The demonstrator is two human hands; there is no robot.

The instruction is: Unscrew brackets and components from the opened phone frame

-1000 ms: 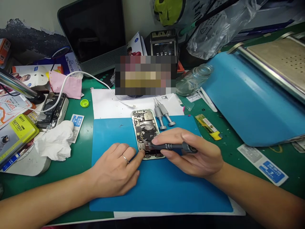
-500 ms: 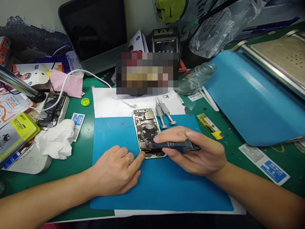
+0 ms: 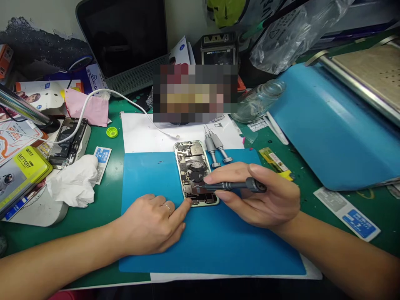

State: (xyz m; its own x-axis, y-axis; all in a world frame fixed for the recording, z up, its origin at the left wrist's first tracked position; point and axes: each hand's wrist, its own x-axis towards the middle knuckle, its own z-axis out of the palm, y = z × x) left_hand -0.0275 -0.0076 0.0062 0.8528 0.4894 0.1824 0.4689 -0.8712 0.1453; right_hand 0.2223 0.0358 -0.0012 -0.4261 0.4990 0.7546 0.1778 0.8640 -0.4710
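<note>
An opened smartphone [image 3: 194,171] lies face up on the blue mat [image 3: 150,175], its circuit boards and dark inner parts exposed. My left hand [image 3: 159,223] rests on the mat, the index finger stretched onto the phone's lower left corner and the other fingers loosely bent. Between the thumb and fingers of my right hand [image 3: 262,193] is a dark screwdriver [image 3: 234,185], held almost level. Its tip points left over the lower part of the phone; whether it touches is too small to tell. Two grey screwdrivers [image 3: 215,146] lie just beyond the phone.
A white cable [image 3: 131,102] runs across to the white paper [image 3: 140,129] behind the mat. To the left are a second opened phone [image 3: 70,139], a crumpled tissue [image 3: 73,181] and a yellow battery box [image 3: 25,175]. A glass jar [image 3: 259,102] lies tipped at back right.
My right hand and the screwdriver have shifted slightly to the right. My left index finger stays on the phone's corner.
</note>
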